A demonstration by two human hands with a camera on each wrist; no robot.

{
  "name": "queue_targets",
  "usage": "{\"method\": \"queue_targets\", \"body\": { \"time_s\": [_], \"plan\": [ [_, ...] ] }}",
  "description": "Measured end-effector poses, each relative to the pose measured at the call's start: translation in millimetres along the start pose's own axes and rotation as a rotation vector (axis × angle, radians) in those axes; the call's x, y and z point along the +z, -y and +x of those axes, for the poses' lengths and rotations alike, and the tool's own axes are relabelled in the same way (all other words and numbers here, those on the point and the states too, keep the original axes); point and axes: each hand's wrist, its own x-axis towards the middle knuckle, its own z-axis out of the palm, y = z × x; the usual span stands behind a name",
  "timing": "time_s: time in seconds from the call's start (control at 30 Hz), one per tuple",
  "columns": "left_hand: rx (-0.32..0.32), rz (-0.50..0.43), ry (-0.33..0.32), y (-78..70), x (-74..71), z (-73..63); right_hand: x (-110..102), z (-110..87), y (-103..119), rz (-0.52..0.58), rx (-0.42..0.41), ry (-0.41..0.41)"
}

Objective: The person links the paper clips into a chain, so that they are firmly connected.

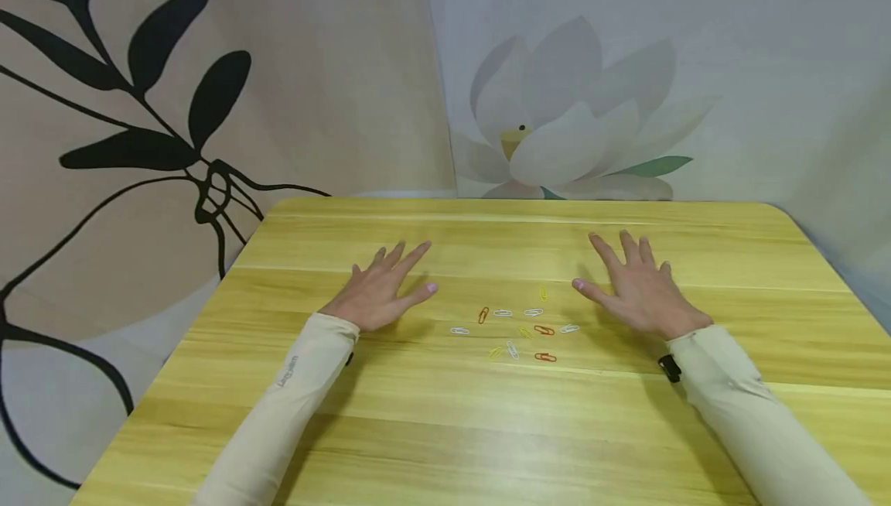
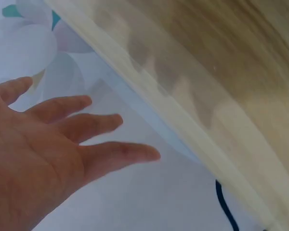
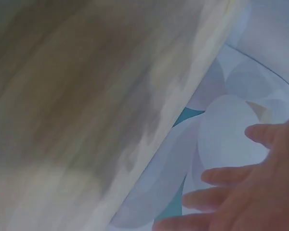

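Several paper clips lie scattered flat in the middle of the wooden table, among them a red paper clip, a white paper clip and a yellow paper clip. To the left of them my left hand is held palm down with its fingers spread, holding nothing. My right hand mirrors it on the right side, fingers spread and thumb toward the clips. In the left wrist view the left hand shows straight, parted fingers. The right hand appears at the lower right of the right wrist view.
The wooden table has rounded far corners. Behind it hangs a pale cloth with a printed white flower, and on the left a beige cloth with dark printed leaves. Each sleeve has a small dark device at the wrist.
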Motion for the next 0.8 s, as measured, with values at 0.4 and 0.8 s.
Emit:
{"method": "queue_targets", "body": {
  "time_s": [0.4, 0.8],
  "plan": [
    [0.131, -0.308, 0.032, -1.5, -3.5, -6.1, -1, -2.3, 11, 0.191, -0.080, 0.020],
    [0.139, -0.439, 0.074, 3.4, 3.7, -3.8, 2, -2.1, 16, 0.302, -0.135, 0.024]
  ]
}}
